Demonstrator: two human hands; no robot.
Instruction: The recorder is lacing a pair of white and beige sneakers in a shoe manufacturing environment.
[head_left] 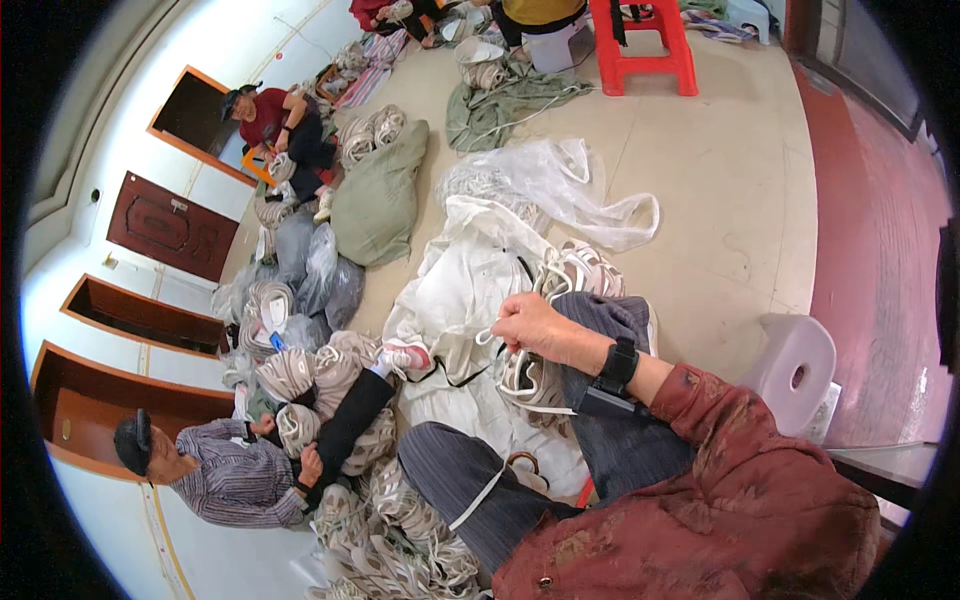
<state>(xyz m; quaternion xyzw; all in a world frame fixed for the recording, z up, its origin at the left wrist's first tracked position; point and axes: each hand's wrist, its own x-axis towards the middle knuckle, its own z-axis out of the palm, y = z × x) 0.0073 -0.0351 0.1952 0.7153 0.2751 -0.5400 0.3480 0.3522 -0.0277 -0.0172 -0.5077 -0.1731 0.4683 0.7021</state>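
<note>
The white sheet (pixel 455 270) spreads over the floor in front of the wearer's knees; over its right margin the right hand (pixel 525 325) is narrow, fingers curled in on a white lace (pixel 485 338) whose small loop pokes out past the knuckles; the left hand is out of view, so its state cannot be told.

The nearest beige bundle (pixel 530 383) lies on the sheet's right part, just below that hand and beside the wearer's right leg; whether the held lace runs into it is hidden by the fist; a second pale bundle (pixel 582 270) sits at the sheet's right edge, beyond the knee.

The step looks like working the lace at the near bundle; to do it well, the wearer would grip close to the end, pull evenly and keep the loop clear of the sheet's folds; the other hand would best steady the bundle; the loose pale strip (pixel 478 502) over the left thigh, nearer than the sheet, is better kept apart, lest it tangle.
</note>
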